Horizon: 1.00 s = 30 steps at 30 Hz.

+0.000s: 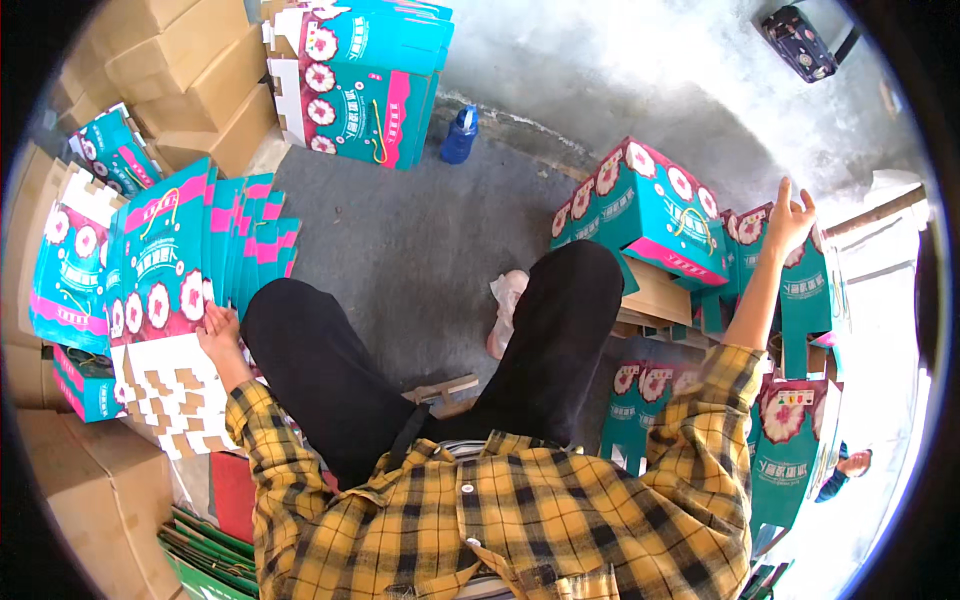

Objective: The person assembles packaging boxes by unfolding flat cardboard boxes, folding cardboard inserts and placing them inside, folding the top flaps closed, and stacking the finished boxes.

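Observation:
My left hand [217,330] rests on a flat, unfolded teal and pink carton [160,300] with flower prints, the front one of a leaning row of such flat cartons at my left. Its white notched flaps [175,395] hang down beside my left knee. My right hand [790,222] is raised at the right with fingers spread, touching the top of a folded teal carton [805,290]. A made-up teal carton [650,215] sits just left of it, beyond my right knee.
Brown cardboard boxes [190,70] are stacked at the back left, with a stack of teal cartons [360,80] and a blue bottle [460,135] behind on the grey floor. More folded cartons [795,450] stand at my right. Another person's hand [855,462] shows at the right edge.

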Each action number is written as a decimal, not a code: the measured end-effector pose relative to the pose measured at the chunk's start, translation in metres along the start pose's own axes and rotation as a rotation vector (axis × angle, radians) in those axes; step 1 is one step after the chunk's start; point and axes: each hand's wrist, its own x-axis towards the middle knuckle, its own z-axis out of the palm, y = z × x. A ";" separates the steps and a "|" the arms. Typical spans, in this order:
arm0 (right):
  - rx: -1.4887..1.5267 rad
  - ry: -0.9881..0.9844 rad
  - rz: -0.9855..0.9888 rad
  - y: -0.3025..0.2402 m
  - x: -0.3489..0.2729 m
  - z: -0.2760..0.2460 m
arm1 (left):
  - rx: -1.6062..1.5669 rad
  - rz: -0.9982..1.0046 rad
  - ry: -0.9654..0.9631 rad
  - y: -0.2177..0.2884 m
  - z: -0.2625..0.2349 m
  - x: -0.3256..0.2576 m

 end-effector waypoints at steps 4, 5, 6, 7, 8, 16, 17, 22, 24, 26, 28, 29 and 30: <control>-0.018 0.027 -0.017 0.005 0.005 -0.012 | 0.216 0.159 0.052 -0.014 0.036 -0.025; 0.003 0.041 -0.048 0.011 0.006 -0.011 | 0.215 0.165 0.051 -0.015 0.043 -0.029; 0.002 0.041 -0.051 0.012 0.007 -0.014 | 0.128 0.151 0.119 -0.022 0.053 -0.033; -0.001 0.025 -0.034 0.013 0.005 -0.014 | 0.044 0.149 0.184 -0.020 0.061 -0.036; -0.007 0.010 -0.018 0.013 0.003 -0.013 | 0.044 0.157 0.186 -0.020 0.068 -0.037; 0.376 -0.084 0.041 0.021 0.004 -0.003 | 0.010 0.188 0.058 0.020 0.068 -0.029; 0.333 -0.115 0.018 0.020 -0.002 -0.004 | 0.027 0.219 0.046 0.019 0.065 -0.030; 0.360 -0.314 0.025 0.014 -0.042 0.013 | 0.095 0.183 0.085 0.046 0.085 -0.047; 0.439 -0.413 0.094 -0.003 -0.060 0.022 | 0.188 0.301 0.141 0.045 0.104 -0.064; 0.465 -0.475 0.068 -0.002 -0.072 0.030 | 0.206 0.341 0.118 0.026 0.131 -0.092; 0.460 -0.559 -0.012 -0.016 -0.096 0.041 | 0.253 0.453 0.151 0.010 0.160 -0.123; 0.495 -0.602 -0.024 -0.031 -0.113 0.050 | 0.292 0.474 0.078 0.009 0.167 -0.139; 0.541 -0.678 -0.068 -0.051 -0.137 0.057 | 0.336 0.519 0.032 0.005 0.174 -0.156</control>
